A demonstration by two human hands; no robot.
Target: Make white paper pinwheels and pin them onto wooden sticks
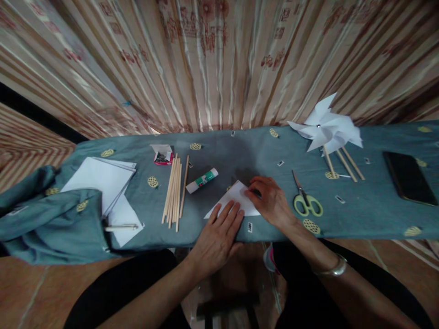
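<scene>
A white sheet of paper, folded into a triangle, lies on the cloth in front of me. My left hand rests flat on its lower part, fingers stretched out. At the paper's upper right edge, my right hand has its fingers bent and closed along the fold; the fingertips are partly hidden. A glue stick with a green label lies just left of the paper. To the right of my right hand are scissors with light green handles.
Several wooden sticks lie left of the glue stick, near an open small box of pins. Paper sheets with a pen are at far left. Paper pinwheels and a phone lie right. A curtain hangs behind.
</scene>
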